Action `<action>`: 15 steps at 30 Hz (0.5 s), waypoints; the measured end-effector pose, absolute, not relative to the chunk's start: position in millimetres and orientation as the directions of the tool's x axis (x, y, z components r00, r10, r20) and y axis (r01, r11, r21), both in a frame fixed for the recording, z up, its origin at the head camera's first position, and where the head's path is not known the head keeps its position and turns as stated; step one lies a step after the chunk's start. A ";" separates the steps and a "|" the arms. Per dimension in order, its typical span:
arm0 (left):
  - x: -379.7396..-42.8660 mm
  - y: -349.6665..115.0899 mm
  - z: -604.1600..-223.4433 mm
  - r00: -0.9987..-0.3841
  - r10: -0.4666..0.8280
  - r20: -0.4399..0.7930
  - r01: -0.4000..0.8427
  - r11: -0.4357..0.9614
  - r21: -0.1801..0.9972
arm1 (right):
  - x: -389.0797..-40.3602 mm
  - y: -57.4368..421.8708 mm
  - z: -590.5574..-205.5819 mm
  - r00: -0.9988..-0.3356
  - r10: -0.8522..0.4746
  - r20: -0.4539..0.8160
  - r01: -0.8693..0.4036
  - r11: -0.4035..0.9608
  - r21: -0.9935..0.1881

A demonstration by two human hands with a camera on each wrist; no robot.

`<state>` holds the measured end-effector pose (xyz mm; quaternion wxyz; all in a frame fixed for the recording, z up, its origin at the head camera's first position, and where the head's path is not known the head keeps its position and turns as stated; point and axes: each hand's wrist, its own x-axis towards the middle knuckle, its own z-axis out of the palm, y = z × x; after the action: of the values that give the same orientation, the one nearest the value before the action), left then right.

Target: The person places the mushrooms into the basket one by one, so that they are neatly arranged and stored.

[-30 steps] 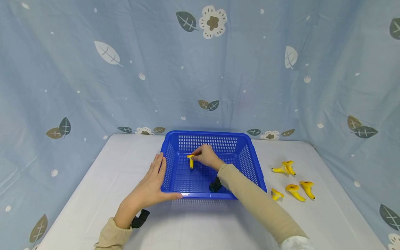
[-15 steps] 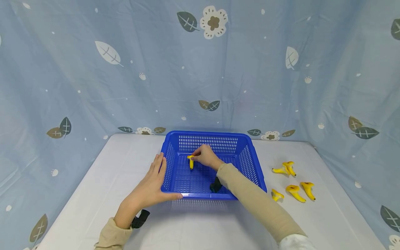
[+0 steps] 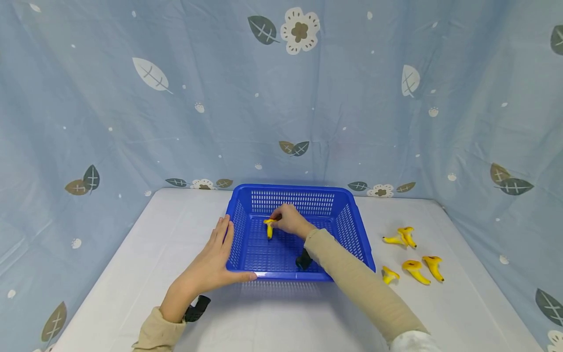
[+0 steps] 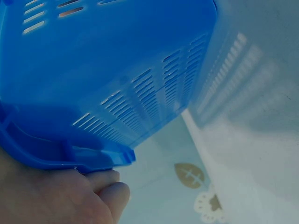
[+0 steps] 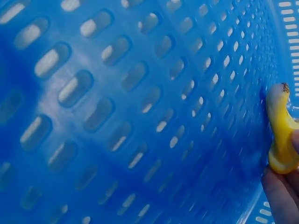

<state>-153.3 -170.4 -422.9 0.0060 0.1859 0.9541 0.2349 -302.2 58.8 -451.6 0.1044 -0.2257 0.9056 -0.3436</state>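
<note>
Inside the blue plastic basket (image 3: pixel 264 259), my right hand (image 3: pixel 291 219) pinches a yellow trumpet-shaped mushroom (image 3: pixel 270 231) by its cap, left of the basket's middle. The stem points toward the basket's front; in the right wrist view the mushroom (image 5: pixel 279 123) shows a dark stem tip, close to the slotted blue floor, though contact cannot be made out. My left hand (image 3: pixel 211 261) rests against the basket's front left corner, fingers straight along the left rim and thumb extended along the front rim. The left wrist view shows the basket's outer wall (image 4: pixel 93 70) above that hand's fingers (image 4: pixel 110 196).
Several more yellow mushrooms (image 3: pixel 413 271) lie on the white-covered table (image 3: pixel 281 322) right of the basket, two of them touching (image 3: pixel 406 236) farther back. A blue patterned curtain (image 3: pixel 220 98) hangs behind the table. Black wrist devices (image 3: pixel 198 308) sit at both wrists.
</note>
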 end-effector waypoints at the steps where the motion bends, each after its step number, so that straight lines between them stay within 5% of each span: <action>1: -153.3 -170.5 -423.0 -0.931 0.357 0.076 0.352 0.820 0.451 | -302.2 58.9 -451.2 -0.875 -0.482 -0.034 -0.338 0.662 -0.669; 15: -153.3 -169.9 -422.9 -0.931 0.356 0.079 0.351 0.819 0.454 | -300.9 57.5 -451.5 -0.875 -0.484 -0.013 -0.345 0.643 -0.684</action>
<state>-153.3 -169.9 -422.9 0.0048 0.1852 0.9537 0.2369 -300.9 57.5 -451.5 0.0976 -0.2300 0.9011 -0.3544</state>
